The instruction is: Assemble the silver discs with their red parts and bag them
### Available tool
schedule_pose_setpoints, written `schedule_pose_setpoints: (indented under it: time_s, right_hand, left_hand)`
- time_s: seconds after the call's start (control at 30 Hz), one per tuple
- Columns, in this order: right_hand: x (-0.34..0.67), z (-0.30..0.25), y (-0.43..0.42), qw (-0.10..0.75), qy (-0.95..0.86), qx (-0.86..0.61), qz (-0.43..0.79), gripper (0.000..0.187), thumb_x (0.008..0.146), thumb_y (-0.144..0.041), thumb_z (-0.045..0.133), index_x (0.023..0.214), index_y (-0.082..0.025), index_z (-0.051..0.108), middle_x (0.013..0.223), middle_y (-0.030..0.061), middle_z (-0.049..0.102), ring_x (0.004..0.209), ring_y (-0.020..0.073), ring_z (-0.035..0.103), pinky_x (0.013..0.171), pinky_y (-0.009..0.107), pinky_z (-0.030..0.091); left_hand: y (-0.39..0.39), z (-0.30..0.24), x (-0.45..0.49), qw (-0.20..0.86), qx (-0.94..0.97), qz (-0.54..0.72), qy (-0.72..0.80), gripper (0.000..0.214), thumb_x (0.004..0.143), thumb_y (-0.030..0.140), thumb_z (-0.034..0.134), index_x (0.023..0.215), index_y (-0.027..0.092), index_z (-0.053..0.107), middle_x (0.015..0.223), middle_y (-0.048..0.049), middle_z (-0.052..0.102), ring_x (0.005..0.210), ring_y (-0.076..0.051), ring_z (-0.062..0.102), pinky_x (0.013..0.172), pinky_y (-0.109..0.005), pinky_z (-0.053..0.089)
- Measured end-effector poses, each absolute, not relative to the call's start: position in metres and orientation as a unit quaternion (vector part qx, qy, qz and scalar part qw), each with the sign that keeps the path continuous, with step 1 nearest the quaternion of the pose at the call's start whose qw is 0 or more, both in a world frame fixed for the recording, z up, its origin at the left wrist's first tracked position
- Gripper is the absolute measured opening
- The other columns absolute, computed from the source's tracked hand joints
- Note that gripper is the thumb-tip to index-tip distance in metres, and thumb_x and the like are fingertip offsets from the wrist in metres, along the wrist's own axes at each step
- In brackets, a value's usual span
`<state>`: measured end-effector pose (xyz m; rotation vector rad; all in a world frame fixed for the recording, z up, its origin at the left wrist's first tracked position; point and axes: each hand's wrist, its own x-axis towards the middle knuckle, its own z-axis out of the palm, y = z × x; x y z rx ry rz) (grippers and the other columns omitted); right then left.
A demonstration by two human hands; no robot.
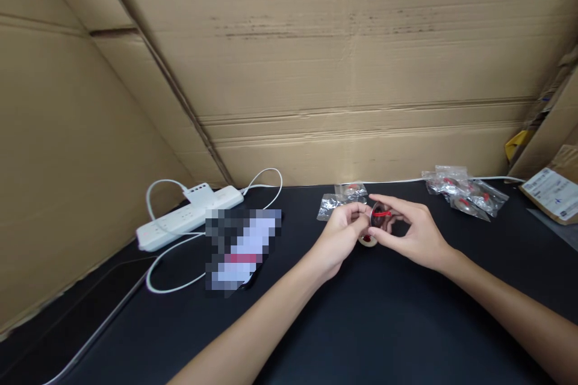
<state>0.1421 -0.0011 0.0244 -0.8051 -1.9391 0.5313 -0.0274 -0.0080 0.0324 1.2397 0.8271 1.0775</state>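
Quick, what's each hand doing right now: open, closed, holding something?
Left hand: closed, holding the edge of the small round piece with red cord.
Right hand: curved around that same piece, holding it.

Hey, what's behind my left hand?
Behind your left hand lie clear bags on the black table; the farther one shows something reddish inside. Your hand hides part of the nearer one.

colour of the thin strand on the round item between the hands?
Red. The strand shows best in the head view, the only one here.
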Motion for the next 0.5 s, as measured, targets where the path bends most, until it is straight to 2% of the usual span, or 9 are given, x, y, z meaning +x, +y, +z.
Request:
schedule_pose_setpoints:
  time_s: [0.1,0.2,0.4,0.5]
  right_hand:
    - [0.1422,0.0261,-0.0031,0.483,-0.781,-0.34,0.203,0.043,0.072,-0.019,0.072,0.115,-0.019,0.065,0.081,0.0017,0.069,0.057,0.012,0.061,0.057,0.028,0.057]
    - [0.1431,0.0283,-0.0027,0.496,-0.748,-0.355,0.261,0.035,0.071,-0.018,0.07,0.106,-0.017,0.065,0.074,-0.0002,0.064,0.057,0.012,0.06,0.055,0.027,0.055]
    - [0.1415,0.0312,0.001,0.489,-0.623,-0.306,0.529,0.025,0.074,-0.025,0.076,0.09,-0.018,0.058,0.071,-0.0031,0.057,0.052,0.01,0.057,0.049,0.025,0.049]
    - [0.1432,0.033,0.0038,0.458,-0.546,-0.279,0.643,0.023,0.08,-0.029,0.074,0.085,-0.018,0.055,0.065,-0.0055,0.053,0.049,0.0067,0.051,0.049,0.022,0.045]
  left_hand:
    - [-0.0063,0.0326,-0.029,0.592,0.554,0.455,0.367,0.021,0.084,0.034,0.064,0.079,0.014,0.059,0.072,-0.0025,0.059,0.065,-0.013,0.054,0.065,-0.026,0.041]
    - [-0.0043,0.0352,-0.0318,0.572,0.57,0.451,0.381,0.023,0.086,0.037,0.061,0.08,0.015,0.058,0.073,-0.0017,0.059,0.063,-0.012,0.053,0.066,-0.027,0.042]
    - [-0.0031,0.0362,-0.0321,0.535,0.591,0.455,0.396,0.022,0.087,0.037,0.058,0.08,0.016,0.056,0.07,-0.0007,0.057,0.063,-0.013,0.053,0.064,-0.027,0.043]
    - [-0.0031,0.0372,-0.0332,0.467,0.629,0.453,0.425,0.021,0.089,0.036,0.054,0.082,0.016,0.057,0.069,-0.0004,0.057,0.062,-0.014,0.054,0.063,-0.027,0.043]
